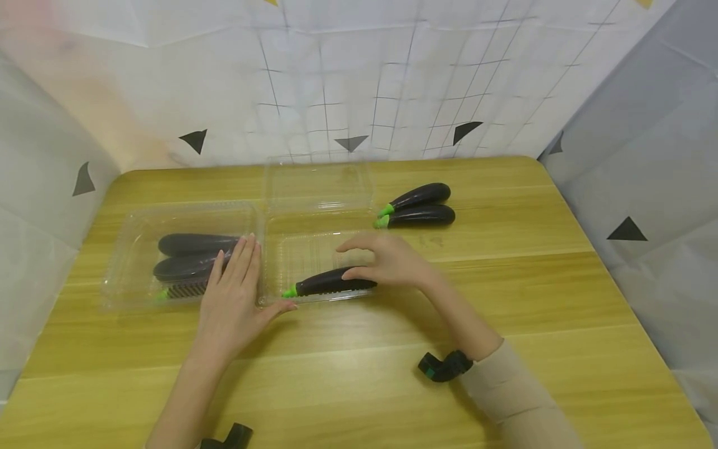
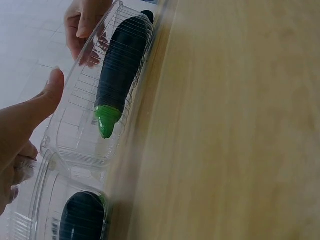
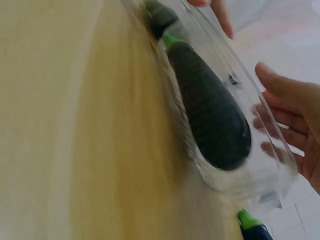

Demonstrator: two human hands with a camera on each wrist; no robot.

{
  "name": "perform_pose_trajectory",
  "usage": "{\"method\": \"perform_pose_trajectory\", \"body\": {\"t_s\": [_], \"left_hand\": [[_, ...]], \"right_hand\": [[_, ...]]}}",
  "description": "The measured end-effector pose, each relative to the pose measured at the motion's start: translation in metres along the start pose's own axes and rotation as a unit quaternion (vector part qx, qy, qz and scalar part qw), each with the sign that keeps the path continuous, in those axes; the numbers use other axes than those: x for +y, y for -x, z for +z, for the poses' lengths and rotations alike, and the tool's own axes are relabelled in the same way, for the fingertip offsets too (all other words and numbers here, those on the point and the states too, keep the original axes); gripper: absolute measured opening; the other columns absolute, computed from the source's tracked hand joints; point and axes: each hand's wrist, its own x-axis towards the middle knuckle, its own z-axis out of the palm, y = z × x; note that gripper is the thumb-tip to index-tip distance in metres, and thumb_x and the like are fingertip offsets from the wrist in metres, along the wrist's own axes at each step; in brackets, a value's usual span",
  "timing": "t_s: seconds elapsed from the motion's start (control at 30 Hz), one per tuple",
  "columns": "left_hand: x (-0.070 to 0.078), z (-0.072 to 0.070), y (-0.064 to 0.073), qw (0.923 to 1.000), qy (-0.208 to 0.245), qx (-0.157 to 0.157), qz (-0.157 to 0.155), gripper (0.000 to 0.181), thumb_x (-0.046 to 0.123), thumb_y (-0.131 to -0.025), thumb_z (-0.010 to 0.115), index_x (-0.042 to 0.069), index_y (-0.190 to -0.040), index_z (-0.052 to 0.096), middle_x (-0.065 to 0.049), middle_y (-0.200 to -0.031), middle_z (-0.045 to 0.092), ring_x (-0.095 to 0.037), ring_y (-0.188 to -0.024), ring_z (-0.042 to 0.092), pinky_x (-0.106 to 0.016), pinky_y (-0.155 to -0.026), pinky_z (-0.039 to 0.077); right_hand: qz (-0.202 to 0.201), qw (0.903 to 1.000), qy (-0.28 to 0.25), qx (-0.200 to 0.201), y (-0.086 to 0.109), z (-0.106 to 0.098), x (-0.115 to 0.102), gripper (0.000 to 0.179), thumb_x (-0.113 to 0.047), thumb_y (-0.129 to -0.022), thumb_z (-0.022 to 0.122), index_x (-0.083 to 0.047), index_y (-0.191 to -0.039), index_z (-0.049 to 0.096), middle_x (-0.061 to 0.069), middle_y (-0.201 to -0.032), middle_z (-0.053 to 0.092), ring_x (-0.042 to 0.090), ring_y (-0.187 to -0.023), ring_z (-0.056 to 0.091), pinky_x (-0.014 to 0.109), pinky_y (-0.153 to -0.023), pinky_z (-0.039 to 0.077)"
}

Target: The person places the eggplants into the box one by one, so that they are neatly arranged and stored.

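A clear plastic clamshell box (image 1: 269,262) stands with its lid (image 1: 320,178) folded back. Inside it one dark eggplant (image 1: 325,282) with a green stem lies along the front wall. My right hand (image 1: 395,259) hovers at the box's right end over the eggplant's blunt end, fingers bent loosely and apart from the eggplant in the right wrist view. On the left is another clear box (image 1: 126,249) holding dark eggplants (image 1: 187,268) seen through its plastic. My left hand (image 1: 232,299) rests straight fingers on this box's right side, thumb stretched toward the middle box's front corner.
Two more eggplants (image 1: 421,216) lie side by side on the wooden table (image 1: 505,249), behind and right of the middle box. White sheeting (image 1: 348,81) with black triangles rises behind the table's back edge and on both sides.
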Motion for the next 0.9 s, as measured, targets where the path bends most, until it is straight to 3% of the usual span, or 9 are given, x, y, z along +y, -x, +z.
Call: {"method": "perform_pose_trajectory", "body": {"t_s": [0.2,0.43,0.7,0.9], "left_hand": [[0.000,0.000,0.001,0.9999,-0.001,0.012,0.009,0.115,0.070,-0.073,0.065,-0.006,-0.149,0.025,-0.019,-0.156,0.020,-0.028,-0.146,0.014,-0.046,-0.119,0.004],[0.000,-0.001,0.000,0.9999,0.003,0.012,0.009,0.118,0.068,-0.072,0.067,-0.006,-0.150,0.019,-0.020,-0.156,0.021,-0.028,-0.146,0.014,-0.047,-0.119,0.006],[0.000,-0.001,0.000,0.9999,0.011,0.005,0.003,0.121,0.068,-0.071,0.068,-0.004,-0.152,0.013,-0.020,-0.156,0.020,-0.028,-0.146,0.014,-0.049,-0.118,0.009],[-0.001,-0.002,0.000,0.9999,0.013,-0.001,0.001,0.120,0.068,-0.071,0.068,-0.003,-0.152,0.014,-0.019,-0.157,0.019,-0.027,-0.146,0.013,-0.045,-0.119,0.007]], "right_hand": [[-0.026,0.9958,-0.058,0.065,0.008,-0.018,0.009,0.045,-0.027,-0.076,0.083,-0.008,-0.116,0.069,0.000,-0.114,0.069,0.021,-0.100,0.064,0.037,-0.085,0.054],[-0.042,0.9928,-0.054,0.099,0.019,-0.034,0.021,0.051,-0.023,-0.070,0.087,-0.005,-0.115,0.070,0.000,-0.113,0.070,0.024,-0.099,0.065,0.037,-0.082,0.055],[-0.012,0.9901,-0.095,0.103,0.031,-0.050,0.034,0.053,-0.016,-0.067,0.088,-0.008,-0.115,0.069,0.001,-0.117,0.068,0.018,-0.111,0.061,0.035,-0.090,0.053],[0.019,0.9874,-0.109,0.113,0.038,-0.063,0.032,0.054,-0.003,-0.064,0.088,0.000,-0.114,0.068,0.011,-0.114,0.068,0.030,-0.106,0.062,0.042,-0.090,0.052]]}}
